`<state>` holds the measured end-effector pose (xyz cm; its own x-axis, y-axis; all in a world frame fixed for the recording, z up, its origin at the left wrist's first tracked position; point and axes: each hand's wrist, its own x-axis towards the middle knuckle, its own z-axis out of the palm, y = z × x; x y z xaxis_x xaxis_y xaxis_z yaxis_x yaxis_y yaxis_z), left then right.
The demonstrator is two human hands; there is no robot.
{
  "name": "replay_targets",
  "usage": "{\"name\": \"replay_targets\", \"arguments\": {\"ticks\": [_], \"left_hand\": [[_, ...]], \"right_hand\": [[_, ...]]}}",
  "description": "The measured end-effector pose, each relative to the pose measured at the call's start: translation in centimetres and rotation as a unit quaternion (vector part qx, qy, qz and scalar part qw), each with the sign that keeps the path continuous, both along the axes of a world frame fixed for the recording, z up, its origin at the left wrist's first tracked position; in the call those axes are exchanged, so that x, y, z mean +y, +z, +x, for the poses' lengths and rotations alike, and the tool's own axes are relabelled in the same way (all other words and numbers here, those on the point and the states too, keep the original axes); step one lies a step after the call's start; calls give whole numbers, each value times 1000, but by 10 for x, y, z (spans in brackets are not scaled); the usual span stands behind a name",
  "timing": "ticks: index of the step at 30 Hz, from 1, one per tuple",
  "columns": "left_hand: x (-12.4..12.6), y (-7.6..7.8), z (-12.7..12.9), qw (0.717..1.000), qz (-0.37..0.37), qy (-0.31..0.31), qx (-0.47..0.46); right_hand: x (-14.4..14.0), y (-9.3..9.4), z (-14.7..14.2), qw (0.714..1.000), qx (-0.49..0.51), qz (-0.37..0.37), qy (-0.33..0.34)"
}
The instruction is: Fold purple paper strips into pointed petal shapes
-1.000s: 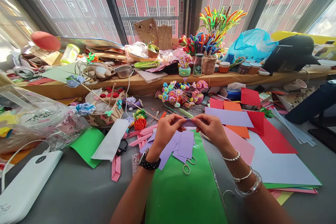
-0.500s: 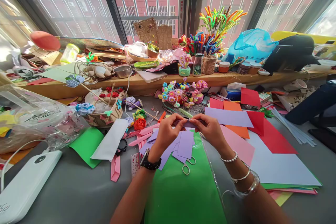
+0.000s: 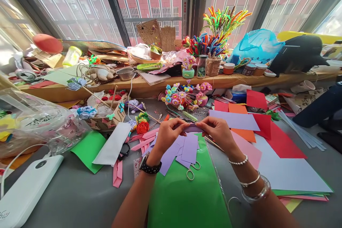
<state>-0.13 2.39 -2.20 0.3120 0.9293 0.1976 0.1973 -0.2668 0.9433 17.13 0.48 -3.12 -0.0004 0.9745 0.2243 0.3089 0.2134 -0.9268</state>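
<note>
Between both hands, a narrow purple paper strip (image 3: 191, 127) is held up by its two ends. My left hand (image 3: 171, 133) pinches the strip's left end; my right hand (image 3: 216, 131) pinches the right end, thumb against fingers. Beneath them several purple paper pieces (image 3: 190, 148) lie overlapping on a green sheet (image 3: 187, 199) in a clear sleeve. A pair of scissors (image 3: 190, 174) pokes out from under the purple pieces, its handle loops showing and its blades hidden. Folded pink paper strips (image 3: 144, 139) lie left of the purple pieces.
On the right lie stacked coloured sheets (image 3: 291, 172). A white power bank (image 3: 29, 192) sits at the left, near a clear plastic bag (image 3: 40, 121). Fuzzy-stem flowers (image 3: 181, 96) stand at the back, below a cluttered window ledge (image 3: 149, 88).
My hands have drawn slightly apart, the right one moving a little rightward, so more of the purple strip shows between them. The whole view has shifted slightly.
</note>
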Motion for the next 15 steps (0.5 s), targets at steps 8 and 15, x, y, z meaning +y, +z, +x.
{"name": "replay_targets", "arguments": {"ticks": [8,15], "left_hand": [[4,-2,-1,998,-52,23,-28],[6,-8,1,996,-51,50,-52]], "right_hand": [[2,0,1,1000,22,-12,17],[3,0,4,999,35,-14,10]]}}
